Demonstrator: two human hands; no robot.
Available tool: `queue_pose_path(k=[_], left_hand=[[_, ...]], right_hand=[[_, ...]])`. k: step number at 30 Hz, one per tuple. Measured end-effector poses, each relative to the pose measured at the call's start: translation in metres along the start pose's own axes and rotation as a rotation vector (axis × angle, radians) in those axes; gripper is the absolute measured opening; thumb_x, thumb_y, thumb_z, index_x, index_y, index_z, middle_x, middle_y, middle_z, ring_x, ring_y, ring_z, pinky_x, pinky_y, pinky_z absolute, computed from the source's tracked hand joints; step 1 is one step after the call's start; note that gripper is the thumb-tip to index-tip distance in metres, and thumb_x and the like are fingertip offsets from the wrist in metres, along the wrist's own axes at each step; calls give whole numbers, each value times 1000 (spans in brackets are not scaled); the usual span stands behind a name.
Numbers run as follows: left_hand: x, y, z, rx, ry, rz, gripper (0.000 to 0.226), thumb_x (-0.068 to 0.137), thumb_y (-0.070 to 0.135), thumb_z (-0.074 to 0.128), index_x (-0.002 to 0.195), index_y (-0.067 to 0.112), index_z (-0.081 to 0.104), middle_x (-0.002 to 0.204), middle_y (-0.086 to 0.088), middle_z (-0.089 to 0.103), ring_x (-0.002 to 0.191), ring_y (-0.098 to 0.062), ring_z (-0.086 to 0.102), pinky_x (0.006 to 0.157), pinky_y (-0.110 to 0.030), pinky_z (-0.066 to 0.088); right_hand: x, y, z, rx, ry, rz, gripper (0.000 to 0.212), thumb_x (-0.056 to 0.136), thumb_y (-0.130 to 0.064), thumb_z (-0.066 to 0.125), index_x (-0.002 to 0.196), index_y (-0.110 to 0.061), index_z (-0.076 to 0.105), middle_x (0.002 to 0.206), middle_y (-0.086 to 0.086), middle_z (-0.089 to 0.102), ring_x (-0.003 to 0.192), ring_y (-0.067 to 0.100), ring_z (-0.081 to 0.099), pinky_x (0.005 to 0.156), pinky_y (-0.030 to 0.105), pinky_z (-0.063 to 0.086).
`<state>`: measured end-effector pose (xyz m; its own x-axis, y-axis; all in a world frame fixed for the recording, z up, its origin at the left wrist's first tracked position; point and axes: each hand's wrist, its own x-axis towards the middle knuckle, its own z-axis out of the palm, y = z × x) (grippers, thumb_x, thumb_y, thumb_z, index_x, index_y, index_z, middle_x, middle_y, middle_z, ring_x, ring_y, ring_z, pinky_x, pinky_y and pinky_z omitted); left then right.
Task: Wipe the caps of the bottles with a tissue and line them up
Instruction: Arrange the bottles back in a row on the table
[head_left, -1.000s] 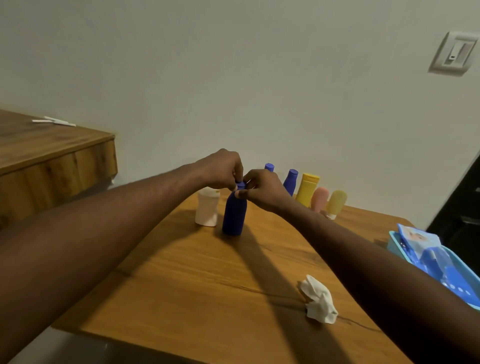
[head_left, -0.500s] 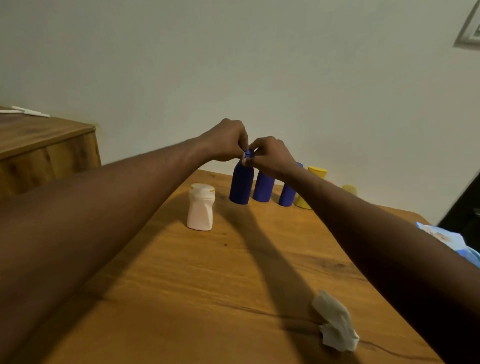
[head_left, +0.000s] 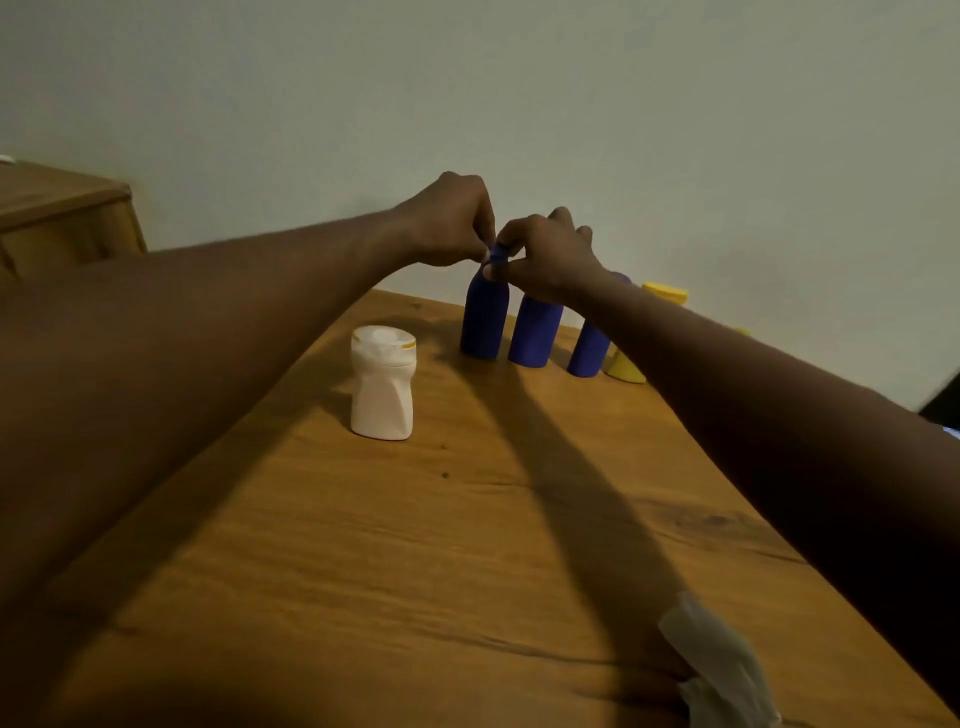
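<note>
From the head camera, both hands meet on one cap (head_left: 497, 254), the top of the leftmost blue bottle (head_left: 484, 323). The left hand (head_left: 450, 219) has its fingers curled tight, with the tips pinching the cap's left edge. The right hand (head_left: 550, 255) closes thumb and forefinger round the cap from the other side, its remaining fingers bent above. Straight below the grip, the bottle stands upright on the wooden table (head_left: 467, 545), near the far edge by the wall.

Just right of the grip, partly hidden behind the right wrist, a second blue bottle (head_left: 535, 332) stands close beside the held one. Next in the row come a third blue bottle (head_left: 589, 349) and a yellow bottle (head_left: 627, 367). Left of the grip and nearer the person, a white bottle (head_left: 383, 385) stands alone, apart from the row. Well below the grip, at the table's near right, lies a crumpled tissue (head_left: 723, 670), which neither hand touches.
</note>
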<state>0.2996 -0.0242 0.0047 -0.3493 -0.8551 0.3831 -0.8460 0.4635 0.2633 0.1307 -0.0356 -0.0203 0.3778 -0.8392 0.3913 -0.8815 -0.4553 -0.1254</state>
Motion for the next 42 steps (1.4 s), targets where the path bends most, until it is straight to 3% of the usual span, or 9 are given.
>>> queue_pose_path(k=[10,17,21,32,38,42], left_hand=[[4,-12,11,-48,31,-29,19,88,10,76,107,7,79,105,-7,76,90,-11,66,68,-15,44],[0,-7,7,-46,-16,-30,23,84,14,80,107,10,79,104,-5,75,97,-16,69,76,-24,50],[-3,-2,6,-15,-56,-35,31,86,16,79,116,9,75,119,-6,71,107,-18,66,86,-32,53],[-8,4,0,25,-106,-74,45,86,21,79,129,11,67,136,-9,62,124,-25,58,88,-30,45],[-28,7,-20,-4,-33,-84,43,90,23,77,130,13,66,134,-8,64,119,-21,61,86,-25,45],[-60,15,-43,-38,25,-84,30,91,22,75,119,12,73,117,-4,72,98,-11,65,74,-17,45]], right_hand=[[5,-2,4,-29,-19,15,34,94,-44,65,121,-22,66,123,3,61,128,29,39,94,47,29],[4,-6,0,-42,-37,41,36,95,-45,63,122,-21,66,123,3,62,126,29,40,91,47,30],[3,-9,-3,-77,-63,51,36,96,-45,62,122,-21,65,121,5,61,126,30,39,96,49,31],[-2,-8,-8,-109,-79,94,54,94,-38,65,143,-18,53,137,6,57,135,30,35,102,51,32],[-20,-13,-31,-4,95,36,41,96,-33,62,134,-19,60,133,3,60,130,27,41,100,47,34],[-39,-32,-44,245,127,-66,32,89,-17,64,120,-18,68,116,-4,68,107,13,59,91,35,53]])
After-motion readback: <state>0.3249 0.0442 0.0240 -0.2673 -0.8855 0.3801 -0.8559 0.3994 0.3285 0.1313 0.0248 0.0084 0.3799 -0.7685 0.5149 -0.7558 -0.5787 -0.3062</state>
